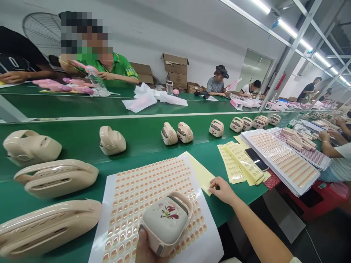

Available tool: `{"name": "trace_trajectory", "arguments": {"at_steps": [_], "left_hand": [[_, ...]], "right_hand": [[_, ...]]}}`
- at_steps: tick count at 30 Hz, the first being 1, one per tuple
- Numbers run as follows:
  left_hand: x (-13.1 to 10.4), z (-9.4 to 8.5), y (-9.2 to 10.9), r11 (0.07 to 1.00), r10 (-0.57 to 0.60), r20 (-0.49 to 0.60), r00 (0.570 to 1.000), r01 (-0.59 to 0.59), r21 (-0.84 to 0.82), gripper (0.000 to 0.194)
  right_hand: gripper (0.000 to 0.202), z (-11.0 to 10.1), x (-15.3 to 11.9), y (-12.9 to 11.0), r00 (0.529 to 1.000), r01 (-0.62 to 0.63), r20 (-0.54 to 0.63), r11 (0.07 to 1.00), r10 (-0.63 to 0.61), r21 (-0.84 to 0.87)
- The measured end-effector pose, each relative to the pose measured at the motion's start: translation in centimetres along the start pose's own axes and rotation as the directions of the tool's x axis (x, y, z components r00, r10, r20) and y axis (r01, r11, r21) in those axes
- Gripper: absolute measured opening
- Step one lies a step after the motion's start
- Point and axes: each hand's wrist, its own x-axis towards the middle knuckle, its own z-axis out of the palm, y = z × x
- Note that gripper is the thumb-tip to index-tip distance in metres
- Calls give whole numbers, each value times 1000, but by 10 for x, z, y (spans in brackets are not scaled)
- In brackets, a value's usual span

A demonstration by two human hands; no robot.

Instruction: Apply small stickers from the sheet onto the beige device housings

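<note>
My left hand [145,248] holds a cream handled case [166,221] with a red and green picture on its pale face, at the bottom centre. Beneath the case lies a white sheet [153,175] covered with rows of small orange and white stickers. My right hand [223,190] touches the lower corner of a yellow sheet [200,173] that lies partly under the sticker sheet. Its thumb and forefinger are pressed together at that corner; whether they grip the paper is hard to make out.
Cream cases [55,177] stand at the left, and more line the green table [137,135]. Yellow label sheets [238,160], a phone [257,159] and a sticker stack [282,160] lie right. People sit across the table and at the far right.
</note>
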Motion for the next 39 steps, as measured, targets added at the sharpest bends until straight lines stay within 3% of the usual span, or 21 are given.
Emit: {"name": "trace_trajectory", "arguments": {"at_steps": [3,5,10,12,17,26,31,34,37,39], "left_hand": [[-11,28,20,991,-130,-194,972,118,-70,79],[-18,44,29,992,-126,-216,968,117,-53,86],[-25,64,35,958,205,-154,967,-166,236,77],[-26,66,35,919,268,-114,957,-218,328,75],[-27,66,34,887,299,-64,952,-253,387,74],[-34,71,33,895,313,-85,946,-264,361,70],[-34,70,33,897,315,-94,944,-264,355,70],[-33,69,34,903,286,-99,953,-234,361,72],[-32,68,37,920,246,-87,965,-204,334,76],[-33,68,37,927,229,-77,970,-193,322,76]], "right_hand": [[16,-11,0,-8,996,-78,54,984,70,163],[24,-12,-3,-19,992,-117,81,961,100,249],[32,20,-26,-66,989,-143,116,818,94,557],[32,36,-35,-84,991,-131,116,759,74,638],[25,60,-40,-99,996,-89,70,837,60,539],[12,65,-41,-91,1000,-13,13,893,8,449],[9,71,-44,-90,986,160,-98,944,-137,289],[10,75,-47,-85,899,408,-209,909,-384,85],[14,77,-52,-77,720,644,-223,753,-657,-137],[15,78,-55,-72,635,737,-166,656,-755,-162]]}}
